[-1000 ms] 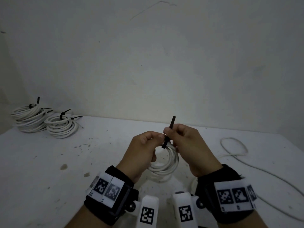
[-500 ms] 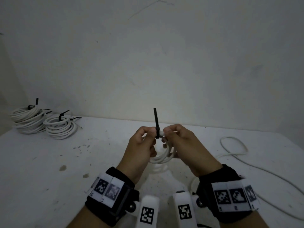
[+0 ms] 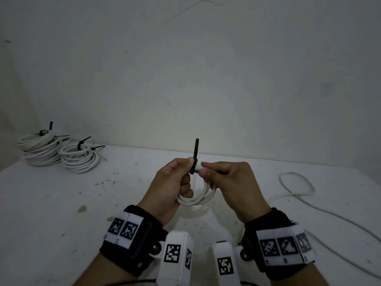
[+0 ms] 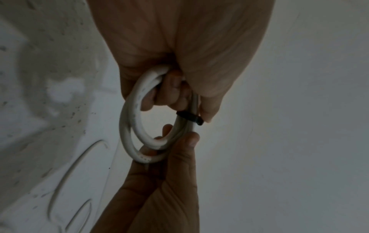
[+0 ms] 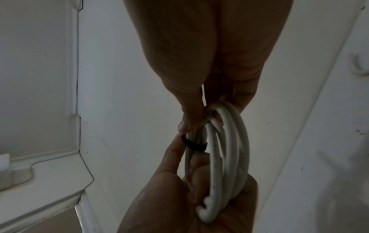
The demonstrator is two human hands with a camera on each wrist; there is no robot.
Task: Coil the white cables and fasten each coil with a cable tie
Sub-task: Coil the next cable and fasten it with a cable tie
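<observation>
Both hands hold a small coil of white cable (image 3: 203,196) above the table. My left hand (image 3: 175,180) has its fingers curled through the coil and its thumb against a black cable tie (image 3: 195,155) wrapped round the strands. The tie's tail stands straight up. My right hand (image 3: 224,176) pinches the coil just right of the tie. In the left wrist view the tie (image 4: 189,117) bands the coil (image 4: 131,126). The right wrist view shows the tie (image 5: 194,145) tight on the coil (image 5: 225,157).
Two piles of tied white coils lie at the table's far left, one (image 3: 38,147) by the wall corner and one (image 3: 80,157) beside it. A loose white cable (image 3: 296,186) loops and trails across the right side of the table (image 3: 61,203).
The tie's tail swung from leaning right to standing upright, and the tie moved to the left hand's side of the coil. The right hand slid from the tie onto the coil.
</observation>
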